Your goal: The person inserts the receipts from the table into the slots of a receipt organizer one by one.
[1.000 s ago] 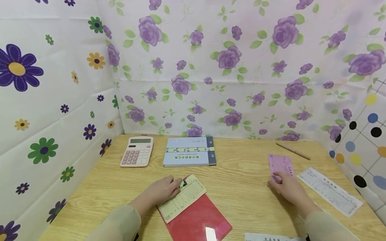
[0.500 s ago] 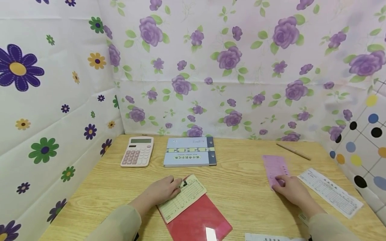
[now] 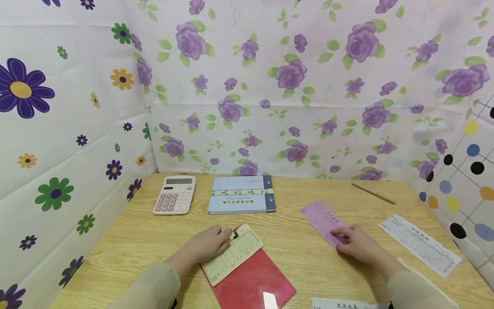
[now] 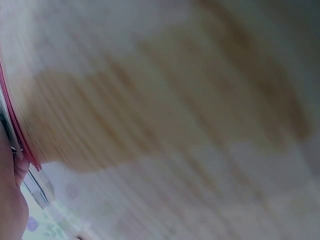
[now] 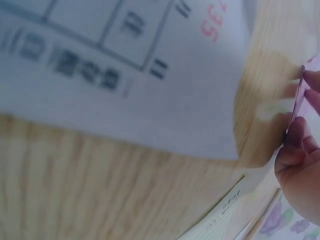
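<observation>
In the head view my left hand [image 3: 210, 244] grips the top left part of a red folder [image 3: 254, 283] and the cream printed form [image 3: 241, 253] lying over it, its fingertips beside a small black clip [image 3: 236, 234]. The left wrist view shows only part of that hand, at the red edge. My right hand [image 3: 359, 244] pinches a pink printed slip [image 3: 320, 219] by its near right edge, thumb below and fingers above. The slip slants over the desk, right of the folder. From the right wrist view, thumb and fingertips meet along the pink edge.
A pink calculator [image 3: 175, 195] and a blue ledger book [image 3: 243, 201] lie at the back. To the right are a thin wooden stick [image 3: 373, 193] and a white form [image 3: 420, 244]. Another white form [image 3: 339, 303] shows at the front edge. Patterned cloth walls [image 3: 262, 94] surround the desk.
My right hand has drawn the pink slip to the left, toward the middle of the desk, and the slip has turned to a slant. The left hand and folder have stayed in place.
</observation>
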A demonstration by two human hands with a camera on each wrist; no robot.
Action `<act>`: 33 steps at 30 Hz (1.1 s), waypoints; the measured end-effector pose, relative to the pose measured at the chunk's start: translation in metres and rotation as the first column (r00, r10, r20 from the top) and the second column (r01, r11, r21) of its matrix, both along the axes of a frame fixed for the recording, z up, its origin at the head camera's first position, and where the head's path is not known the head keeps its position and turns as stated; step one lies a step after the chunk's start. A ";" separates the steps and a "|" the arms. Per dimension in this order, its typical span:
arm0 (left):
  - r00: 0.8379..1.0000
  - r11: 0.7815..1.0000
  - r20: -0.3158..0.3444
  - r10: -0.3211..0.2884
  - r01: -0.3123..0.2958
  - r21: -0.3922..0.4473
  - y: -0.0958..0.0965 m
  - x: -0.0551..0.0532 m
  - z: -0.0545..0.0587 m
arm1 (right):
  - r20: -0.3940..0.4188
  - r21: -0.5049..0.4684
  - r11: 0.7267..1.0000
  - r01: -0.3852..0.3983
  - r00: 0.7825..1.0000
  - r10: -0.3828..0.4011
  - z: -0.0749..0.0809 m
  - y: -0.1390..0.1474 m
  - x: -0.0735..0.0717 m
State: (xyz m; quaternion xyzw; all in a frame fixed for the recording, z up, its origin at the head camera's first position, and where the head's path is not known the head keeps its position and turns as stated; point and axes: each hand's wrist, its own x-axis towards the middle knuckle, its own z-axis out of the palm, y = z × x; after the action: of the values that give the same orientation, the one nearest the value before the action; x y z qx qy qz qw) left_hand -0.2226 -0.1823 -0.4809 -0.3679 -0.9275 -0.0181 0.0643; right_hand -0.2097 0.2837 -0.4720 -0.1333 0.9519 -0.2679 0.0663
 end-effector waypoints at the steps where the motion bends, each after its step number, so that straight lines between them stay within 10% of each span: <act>1: 1.000 1.000 0.000 -0.002 0.002 0.001 0.000 0.000 0.000 | 0.024 -0.011 1.000 -0.001 1.000 0.001 0.001 -0.001 0.001; 9: 1.000 1.000 0.004 0.001 -0.001 -0.011 0.000 -0.001 -0.001 | 0.094 -0.063 0.996 -0.060 0.993 0.066 0.007 -0.004 0.007; 19: 1.000 1.000 -0.010 -0.001 0.001 0.001 0.000 0.000 -0.001 | -0.062 -0.005 1.000 0.025 0.998 -0.025 0.004 0.008 0.007; 33: 1.000 1.000 0.008 0.008 -0.008 0.001 0.001 0.001 0.002 | -0.071 0.042 0.996 0.074 0.995 -0.071 0.001 0.006 0.005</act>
State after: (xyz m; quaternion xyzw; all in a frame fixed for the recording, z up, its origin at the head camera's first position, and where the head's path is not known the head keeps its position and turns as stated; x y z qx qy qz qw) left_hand -0.2218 -0.1813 -0.4793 -0.3642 -0.9291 -0.0199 0.0606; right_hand -0.2045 0.2899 -0.4713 -0.1066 0.9635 -0.2441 0.0266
